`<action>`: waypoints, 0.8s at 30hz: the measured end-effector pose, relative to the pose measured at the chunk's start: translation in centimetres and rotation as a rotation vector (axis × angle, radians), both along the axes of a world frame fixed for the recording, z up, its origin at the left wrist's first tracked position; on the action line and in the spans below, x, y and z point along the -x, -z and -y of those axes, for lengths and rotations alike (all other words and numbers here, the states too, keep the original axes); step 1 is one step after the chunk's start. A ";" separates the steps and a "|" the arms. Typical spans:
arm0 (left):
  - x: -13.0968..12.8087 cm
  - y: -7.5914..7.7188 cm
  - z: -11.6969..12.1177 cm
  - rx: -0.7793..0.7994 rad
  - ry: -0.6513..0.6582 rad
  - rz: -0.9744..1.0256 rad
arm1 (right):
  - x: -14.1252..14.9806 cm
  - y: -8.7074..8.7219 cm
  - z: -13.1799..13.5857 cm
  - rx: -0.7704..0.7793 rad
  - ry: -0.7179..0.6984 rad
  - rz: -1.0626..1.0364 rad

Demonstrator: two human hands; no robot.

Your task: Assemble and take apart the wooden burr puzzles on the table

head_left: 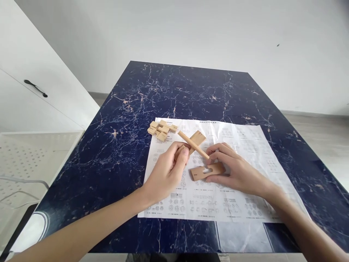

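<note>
My left hand (169, 171) pinches crossed wooden puzzle pieces between thumb and fingers. One is a flat wooden piece (199, 138) with small dark marks at its far end. Across it lies a slim wooden stick (195, 145), slanting down toward my right hand. My right hand (231, 165) is curled around the right part of a notched wooden puzzle piece (198, 174), with a rounded cutout in its middle. Its thumb is at the near edge, and its index and middle fingertips are close to the stick's lower end. Whether they touch the stick, I cannot tell.
Under both hands a creased white instruction sheet (245, 145) with printed diagrams covers part of the dark blue marbled table (174, 91). Several notched wooden blocks (162, 129) are clustered at the sheet's far left corner. A white cabinet (40, 72) stands left of the table.
</note>
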State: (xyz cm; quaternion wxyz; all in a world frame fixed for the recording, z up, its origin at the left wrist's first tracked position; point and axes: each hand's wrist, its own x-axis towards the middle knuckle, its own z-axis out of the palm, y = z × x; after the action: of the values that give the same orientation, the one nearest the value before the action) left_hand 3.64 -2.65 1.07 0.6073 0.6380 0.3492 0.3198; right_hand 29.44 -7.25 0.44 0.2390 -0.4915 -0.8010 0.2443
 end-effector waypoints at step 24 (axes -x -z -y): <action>-0.1 -0.2 -0.1 -0.268 -0.013 -0.206 | -0.4 -0.3 -0.3 0.076 0.596 -0.602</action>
State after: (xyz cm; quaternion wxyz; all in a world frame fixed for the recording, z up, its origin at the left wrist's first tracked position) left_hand 3.76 -2.57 1.26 0.4759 0.7403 0.3678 0.3003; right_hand 29.87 -6.93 0.74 0.5041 -0.6166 -0.5088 0.3267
